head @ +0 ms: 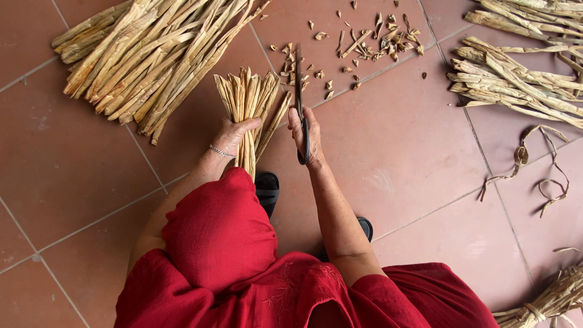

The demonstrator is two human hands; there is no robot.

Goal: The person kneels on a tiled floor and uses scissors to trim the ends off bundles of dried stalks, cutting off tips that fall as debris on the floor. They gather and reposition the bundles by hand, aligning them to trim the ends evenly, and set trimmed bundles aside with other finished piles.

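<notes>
My left hand (pixel 234 135) grips a small bundle of dried straw-coloured stalks (pixel 249 100), held upright with the cut ends fanning out away from me. A thin bracelet sits on that wrist. My right hand (pixel 305 136) holds dark scissors (pixel 300 91) by the handles, blades pointing away, just to the right of the bundle's top. The blades look nearly closed. I wear red clothes and dark sandals.
A big pile of dried stalks (pixel 152 54) lies on the red tiled floor at upper left. Several cut scraps (pixel 358 45) are scattered ahead. More stalks (pixel 516 79) lie at upper right, loose strips (pixel 534 164) at right, a tied bundle (pixel 546 300) at lower right.
</notes>
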